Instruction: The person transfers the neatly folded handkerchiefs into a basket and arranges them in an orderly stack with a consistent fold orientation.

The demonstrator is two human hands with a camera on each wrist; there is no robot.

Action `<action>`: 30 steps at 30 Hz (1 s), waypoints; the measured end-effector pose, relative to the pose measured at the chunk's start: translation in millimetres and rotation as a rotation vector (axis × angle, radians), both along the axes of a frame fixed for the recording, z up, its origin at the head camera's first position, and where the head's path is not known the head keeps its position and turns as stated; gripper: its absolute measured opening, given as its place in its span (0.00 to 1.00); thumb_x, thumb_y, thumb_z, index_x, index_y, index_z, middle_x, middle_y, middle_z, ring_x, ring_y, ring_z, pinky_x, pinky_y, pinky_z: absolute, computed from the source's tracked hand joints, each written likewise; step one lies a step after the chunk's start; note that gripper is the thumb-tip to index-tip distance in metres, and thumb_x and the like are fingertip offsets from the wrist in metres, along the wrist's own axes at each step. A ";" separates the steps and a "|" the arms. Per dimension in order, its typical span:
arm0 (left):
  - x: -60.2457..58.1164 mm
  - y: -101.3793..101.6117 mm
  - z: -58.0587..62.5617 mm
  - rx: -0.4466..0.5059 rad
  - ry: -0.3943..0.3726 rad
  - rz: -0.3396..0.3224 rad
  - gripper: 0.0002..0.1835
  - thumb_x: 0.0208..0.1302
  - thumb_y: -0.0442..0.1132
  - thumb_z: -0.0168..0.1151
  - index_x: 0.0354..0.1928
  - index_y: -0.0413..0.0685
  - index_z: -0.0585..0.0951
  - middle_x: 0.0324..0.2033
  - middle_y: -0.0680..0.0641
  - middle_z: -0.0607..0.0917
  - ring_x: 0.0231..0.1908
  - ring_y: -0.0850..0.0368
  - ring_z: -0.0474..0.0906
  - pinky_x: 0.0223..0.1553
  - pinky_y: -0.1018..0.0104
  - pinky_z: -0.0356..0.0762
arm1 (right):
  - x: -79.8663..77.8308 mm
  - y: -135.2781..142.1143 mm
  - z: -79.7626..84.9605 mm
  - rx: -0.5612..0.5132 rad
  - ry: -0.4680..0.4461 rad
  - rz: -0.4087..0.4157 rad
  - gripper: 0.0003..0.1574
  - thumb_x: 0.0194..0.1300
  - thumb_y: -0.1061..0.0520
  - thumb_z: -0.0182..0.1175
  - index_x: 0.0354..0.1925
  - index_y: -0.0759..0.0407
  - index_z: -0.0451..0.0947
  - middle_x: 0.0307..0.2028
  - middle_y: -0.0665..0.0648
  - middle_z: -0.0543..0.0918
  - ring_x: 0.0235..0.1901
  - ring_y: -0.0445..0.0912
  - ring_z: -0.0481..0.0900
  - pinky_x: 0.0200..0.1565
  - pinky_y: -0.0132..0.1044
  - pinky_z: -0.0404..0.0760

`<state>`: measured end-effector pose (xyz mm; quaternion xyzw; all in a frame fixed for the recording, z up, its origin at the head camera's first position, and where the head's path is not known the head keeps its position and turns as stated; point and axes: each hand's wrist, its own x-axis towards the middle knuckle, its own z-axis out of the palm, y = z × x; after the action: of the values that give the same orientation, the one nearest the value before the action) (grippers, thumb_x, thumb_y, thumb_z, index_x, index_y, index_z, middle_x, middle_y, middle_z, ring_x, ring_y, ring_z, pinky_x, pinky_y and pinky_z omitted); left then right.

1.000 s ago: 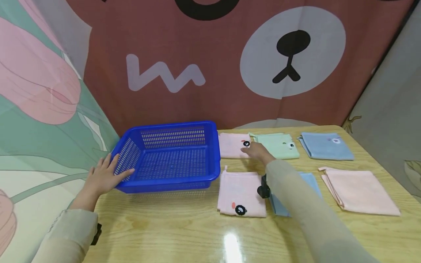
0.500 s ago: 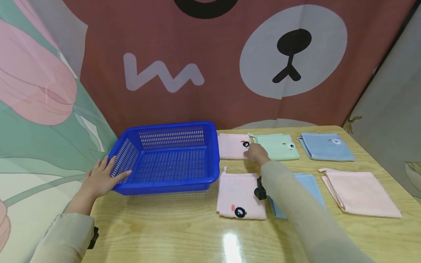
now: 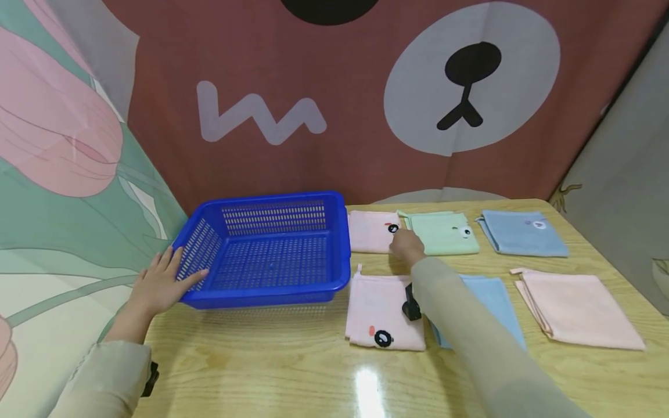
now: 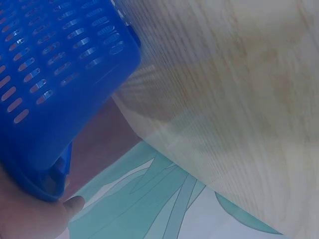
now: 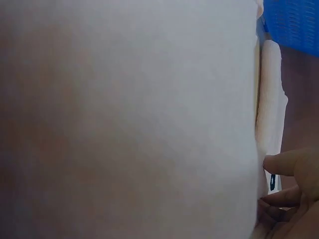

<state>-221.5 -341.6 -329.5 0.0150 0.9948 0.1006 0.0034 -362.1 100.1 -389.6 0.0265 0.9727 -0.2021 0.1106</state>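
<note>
A folded pale pink towel (image 3: 368,232) with an embroidered eye lies in the back row, right of the blue plastic basket (image 3: 272,295). At its front right corner my right hand (image 3: 409,247) bends down; the right wrist view has thumb and fingers pinching the edge of the towel (image 5: 271,99). My left hand (image 3: 159,284) rests on the basket's left rim, fingers fairly straight and spread, thumb reaching over the front corner. The left wrist view catches only part of that hand (image 4: 32,214) against the basket wall (image 4: 75,99).
Folded green (image 3: 441,232) and grey-blue (image 3: 522,233) towels continue the back row. In front lie a pink towel (image 3: 378,302), a light blue towel (image 3: 493,302) partly under my right forearm, and a peach towel (image 3: 580,307). A bear-print curtain (image 3: 355,116) hangs behind the table.
My right hand has turned and closed down at the back pink towel's front right corner, uncovering its eye a little more. My left hand stays at the basket rim, which shifted slightly left in view.
</note>
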 end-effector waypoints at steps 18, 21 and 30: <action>-0.2 -2.7 -2.7 -0.010 0.042 -0.035 0.47 0.60 0.62 0.37 0.60 0.21 0.44 0.59 0.23 0.44 0.57 0.26 0.37 0.53 0.36 0.41 | -6.6 -3.1 -8.2 -0.249 0.086 -0.222 0.14 0.45 0.62 0.51 0.31 0.71 0.73 0.32 0.65 0.76 0.29 0.51 0.69 0.30 0.39 0.72; -0.2 -3.7 -3.5 -0.007 0.043 -0.035 0.47 0.60 0.62 0.36 0.60 0.21 0.44 0.59 0.23 0.43 0.57 0.26 0.37 0.53 0.36 0.40 | -9.1 -2.7 -10.6 -0.345 0.079 -0.271 0.17 0.44 0.63 0.53 0.35 0.73 0.72 0.32 0.63 0.74 0.28 0.50 0.68 0.27 0.35 0.71; -1.1 -5.0 -6.8 -0.007 0.051 -0.041 0.47 0.61 0.62 0.36 0.60 0.22 0.43 0.59 0.24 0.43 0.58 0.28 0.35 0.54 0.37 0.39 | -10.4 -2.7 -14.3 -0.708 0.005 -0.494 0.23 0.53 0.62 0.52 0.48 0.73 0.65 0.36 0.61 0.71 0.23 0.45 0.71 0.24 0.32 0.75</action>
<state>-222.6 -346.6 -336.4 0.0378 0.9944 0.0969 -0.0201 -372.4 97.4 -403.9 0.2186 0.8082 -0.5437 0.0590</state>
